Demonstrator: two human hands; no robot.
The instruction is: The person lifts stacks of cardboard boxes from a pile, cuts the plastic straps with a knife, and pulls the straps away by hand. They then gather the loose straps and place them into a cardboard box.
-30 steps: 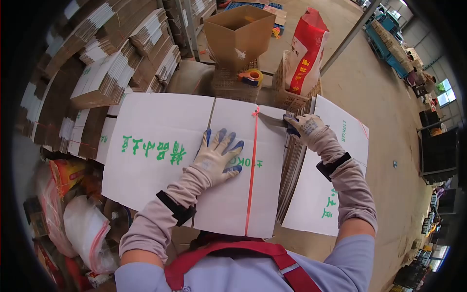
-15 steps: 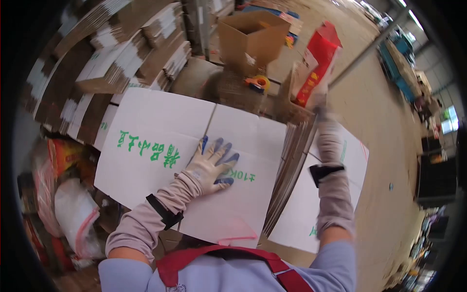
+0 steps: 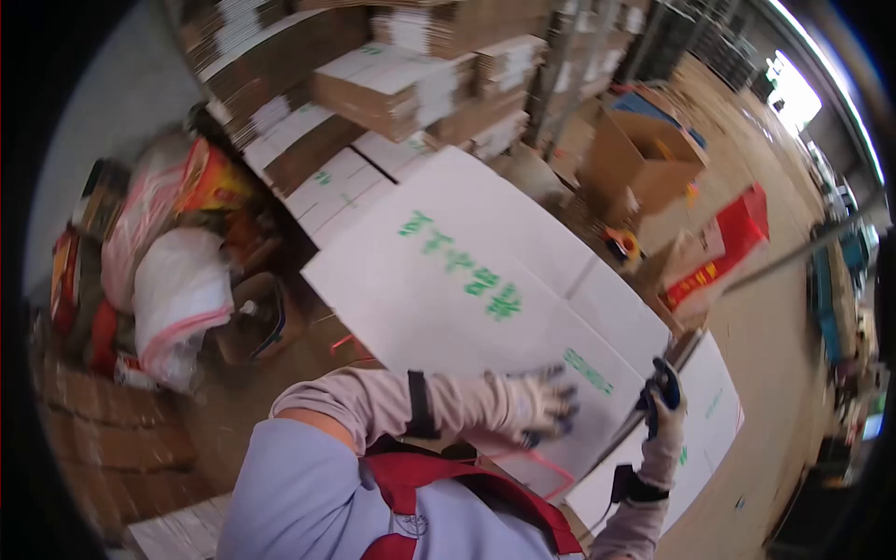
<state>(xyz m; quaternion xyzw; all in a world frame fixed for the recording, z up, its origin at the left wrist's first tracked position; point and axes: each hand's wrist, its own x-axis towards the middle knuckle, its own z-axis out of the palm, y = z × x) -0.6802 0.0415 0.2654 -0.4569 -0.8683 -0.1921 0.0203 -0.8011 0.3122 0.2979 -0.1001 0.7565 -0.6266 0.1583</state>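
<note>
A large white cardboard sheet with green printed characters [image 3: 429, 317] lies flat and slanted in front of me, at the top of a stack of flattened cardboard. My left hand, in a pale glove with blue fingertips [image 3: 541, 408], rests on its near part, fingers spread. My right hand, gloved alike [image 3: 664, 397], is at the right edge; its fingers are curled, but I cannot tell whether they pinch anything. A thin red plastic strap [image 3: 551, 464] loops over the near edge, close to my left hand. Just right lies a second white cardboard stack with green print [image 3: 714, 425].

I judge that broad, even palm pressure suits these sheets, which could slide or crease along their folds. The right fingers need a light hold at the edge, clear of the strap.
</note>
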